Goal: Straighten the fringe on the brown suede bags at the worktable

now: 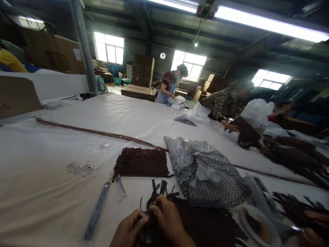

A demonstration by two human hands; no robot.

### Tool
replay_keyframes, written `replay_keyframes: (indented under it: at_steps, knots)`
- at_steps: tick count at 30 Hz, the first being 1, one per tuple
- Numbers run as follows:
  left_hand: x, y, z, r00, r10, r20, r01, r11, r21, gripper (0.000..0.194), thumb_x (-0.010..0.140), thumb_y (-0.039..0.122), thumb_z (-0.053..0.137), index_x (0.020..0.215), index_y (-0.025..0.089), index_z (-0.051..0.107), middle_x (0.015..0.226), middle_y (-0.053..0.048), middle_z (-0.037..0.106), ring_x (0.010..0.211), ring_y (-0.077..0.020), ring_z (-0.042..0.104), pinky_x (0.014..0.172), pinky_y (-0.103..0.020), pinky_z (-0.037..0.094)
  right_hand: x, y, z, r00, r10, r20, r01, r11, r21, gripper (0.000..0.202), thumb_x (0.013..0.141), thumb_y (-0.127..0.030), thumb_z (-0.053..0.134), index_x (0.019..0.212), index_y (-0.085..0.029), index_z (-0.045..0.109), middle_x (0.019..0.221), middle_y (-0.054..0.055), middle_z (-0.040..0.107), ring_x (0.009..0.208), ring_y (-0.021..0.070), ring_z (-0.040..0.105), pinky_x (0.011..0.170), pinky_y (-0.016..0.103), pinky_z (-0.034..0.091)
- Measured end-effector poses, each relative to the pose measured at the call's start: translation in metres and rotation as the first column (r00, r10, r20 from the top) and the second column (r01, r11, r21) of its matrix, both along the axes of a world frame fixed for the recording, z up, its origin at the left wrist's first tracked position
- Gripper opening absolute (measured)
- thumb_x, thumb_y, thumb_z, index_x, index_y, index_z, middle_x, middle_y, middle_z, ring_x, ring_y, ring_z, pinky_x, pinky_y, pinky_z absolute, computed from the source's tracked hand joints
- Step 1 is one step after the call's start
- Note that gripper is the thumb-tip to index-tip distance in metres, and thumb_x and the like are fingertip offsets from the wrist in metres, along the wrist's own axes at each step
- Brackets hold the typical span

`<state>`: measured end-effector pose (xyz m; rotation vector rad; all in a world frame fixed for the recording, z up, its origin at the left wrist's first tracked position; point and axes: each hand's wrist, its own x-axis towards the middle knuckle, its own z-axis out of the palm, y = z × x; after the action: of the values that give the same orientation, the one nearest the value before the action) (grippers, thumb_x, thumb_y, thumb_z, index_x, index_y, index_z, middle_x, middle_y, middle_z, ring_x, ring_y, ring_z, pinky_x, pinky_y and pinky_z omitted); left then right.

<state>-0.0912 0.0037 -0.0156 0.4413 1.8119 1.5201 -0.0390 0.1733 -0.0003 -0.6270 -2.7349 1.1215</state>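
Note:
Dark brown fringed material [203, 219] lies at the table's near edge, its thin strips sticking up at the far left corner. My right hand [168, 218] has its fingers closed on the fringe strips [161, 188]. Close beside it, my left hand [132, 228] pinches at the same fringe, with thumb and forefinger pressed together; part of what it grips is hidden. Beyond my hands lies a flat brown fringed piece [141, 163]. A black-and-white patterned sheet [205, 164], with clear plastic scraps on it, partly covers the material.
Left of my hands lie a long blue-grey strip [97, 209] and a short clear strip [120, 188]. A tape roll [259, 224] stands at right, near another person's hand [317, 219]. Across the white table [102, 109], co-workers handle plastic bags [186, 116] and brown fringed pieces [290, 154].

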Motion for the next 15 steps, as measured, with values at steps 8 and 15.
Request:
replay_keyframes:
  at_steps: [8, 15]
  knots:
    - [-0.018, 0.013, 0.011, 0.92, 0.047, -0.39, -0.132, 0.972, -0.193, 0.04, 0.094, 0.051, 0.03, 0.105, 0.024, 0.059, 0.075, -0.001, 0.065, 0.075, -0.0193, 0.065, 0.068, -0.028, 0.05, -0.035, 0.043, 0.001, 0.979, -0.167, 0.118, 0.132, 0.957, 0.259, 0.012, 0.08, -0.022, 0.061, 0.088, -0.014, 0.06, 0.098, 0.017, 0.065, 0.092, 0.032, 0.062, 0.075, 0.035, 0.038]
    - [-0.047, 0.051, 0.012, 0.749, -0.161, -0.642, -0.219, 0.855, -0.47, 0.025, 0.091, 0.033, 0.041, 0.1, 0.019, 0.059, 0.104, -0.01, 0.06, 0.089, -0.0223, 0.063, 0.08, -0.033, 0.045, -0.035, 0.039, -0.009, 0.999, -0.033, 0.0, 0.033, 0.999, -0.028, 0.007, 0.079, -0.022, 0.053, 0.074, -0.019, 0.055, 0.076, 0.002, 0.065, 0.076, 0.0175, 0.061, 0.07, 0.026, 0.04]
